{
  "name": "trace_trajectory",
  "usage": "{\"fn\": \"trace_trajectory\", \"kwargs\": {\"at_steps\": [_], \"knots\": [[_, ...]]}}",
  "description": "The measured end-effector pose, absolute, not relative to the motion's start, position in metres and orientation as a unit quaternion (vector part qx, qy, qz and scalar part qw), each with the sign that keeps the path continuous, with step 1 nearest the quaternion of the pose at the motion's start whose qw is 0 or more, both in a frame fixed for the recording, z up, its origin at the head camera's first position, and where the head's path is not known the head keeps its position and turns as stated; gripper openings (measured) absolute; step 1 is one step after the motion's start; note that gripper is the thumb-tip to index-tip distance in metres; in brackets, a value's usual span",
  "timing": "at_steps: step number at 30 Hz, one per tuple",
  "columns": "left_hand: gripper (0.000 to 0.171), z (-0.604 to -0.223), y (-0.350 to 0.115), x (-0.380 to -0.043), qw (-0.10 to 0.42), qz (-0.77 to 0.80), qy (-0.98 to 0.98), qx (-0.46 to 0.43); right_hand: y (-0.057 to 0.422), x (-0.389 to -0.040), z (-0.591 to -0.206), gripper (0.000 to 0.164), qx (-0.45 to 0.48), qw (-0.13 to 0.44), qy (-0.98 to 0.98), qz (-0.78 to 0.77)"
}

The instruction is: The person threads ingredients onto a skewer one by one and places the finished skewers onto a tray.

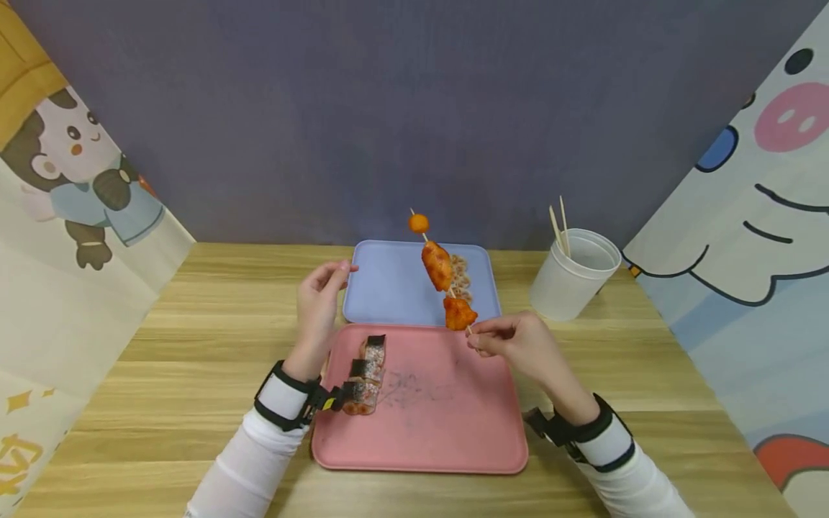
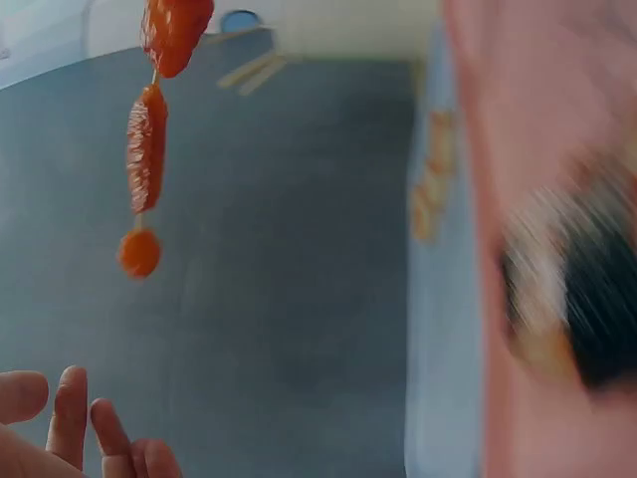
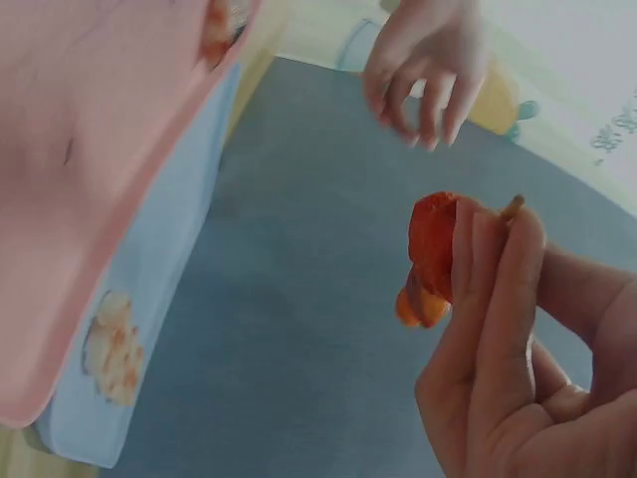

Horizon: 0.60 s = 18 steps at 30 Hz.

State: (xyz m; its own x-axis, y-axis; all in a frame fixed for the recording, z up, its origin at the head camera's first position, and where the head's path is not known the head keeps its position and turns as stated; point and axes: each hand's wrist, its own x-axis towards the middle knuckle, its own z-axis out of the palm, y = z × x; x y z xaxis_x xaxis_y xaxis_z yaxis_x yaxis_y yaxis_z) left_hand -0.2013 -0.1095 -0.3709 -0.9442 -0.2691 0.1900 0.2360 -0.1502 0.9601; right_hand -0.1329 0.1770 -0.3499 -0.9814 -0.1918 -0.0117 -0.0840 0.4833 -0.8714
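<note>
White sleeves (image 1: 242,460), right fingers (image 1: 497,324) pinching skewer (image 1: 437,266), unclear yellow lettering (image 1: 19,460)

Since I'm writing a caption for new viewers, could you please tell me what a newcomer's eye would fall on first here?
Probably the bright orange food skewer, pinched near its lower end by the right hand, mid-view in the head picture. Next might come the dark-banded food pieces on the left of the pink tray, and the white bucket with sticks at the right.

text: none legible | left wall (image 1: 78,324): yellow lettering (image 1: 21,466), unreadable
</note>
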Motion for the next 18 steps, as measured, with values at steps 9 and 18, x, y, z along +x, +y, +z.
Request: {"fn": "trace_trajectory", "kwargs": {"at_steps": [9, 18], "knots": [[0.018, -0.391, -0.158, -0.191, 0.201, -0.71, -0.673, 0.052, 0.168, -0.164, -0.367, 0.028, -0.007, 0.058, 0.861, -0.505], [0.02, -0.396, -0.197, -0.183, 0.221, -0.689, -0.685, 0.081, 0.153, -0.197, -0.386, 0.024, -0.009, 0.058, 0.89, -0.452]]}}
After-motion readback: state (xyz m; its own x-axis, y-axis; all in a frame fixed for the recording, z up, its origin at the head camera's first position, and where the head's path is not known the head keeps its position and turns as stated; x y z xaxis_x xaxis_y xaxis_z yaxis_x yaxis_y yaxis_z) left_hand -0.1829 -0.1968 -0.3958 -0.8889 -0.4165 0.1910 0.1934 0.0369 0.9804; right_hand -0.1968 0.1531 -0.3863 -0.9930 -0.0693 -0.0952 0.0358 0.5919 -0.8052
